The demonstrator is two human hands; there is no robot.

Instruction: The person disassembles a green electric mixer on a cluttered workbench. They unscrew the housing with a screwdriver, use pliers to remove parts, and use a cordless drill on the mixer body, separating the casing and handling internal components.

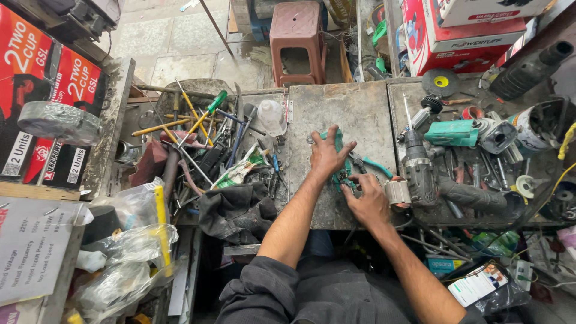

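A: The left hand (pixel 327 155) covers most of the teal tool part (pixel 336 139), so its shape is unclear.
B: The right hand (pixel 367 201) hides what its fingers pinch. Pliers (pixel 373 164)?
A: Only the handles show. The cardboard boxes (pixel 465 30) are cut off at the top edge.
B: The tool pile (pixel 204 135) is too tangled to sort.

Soft, even daylight falls on my bench (pixel 360 114); the paved floor (pixel 174 42) above it is brightest. Shadows stay faint, darker under the bench edge near my lap. No glare. The wide lens bends the edges, and the corners blur slightly.
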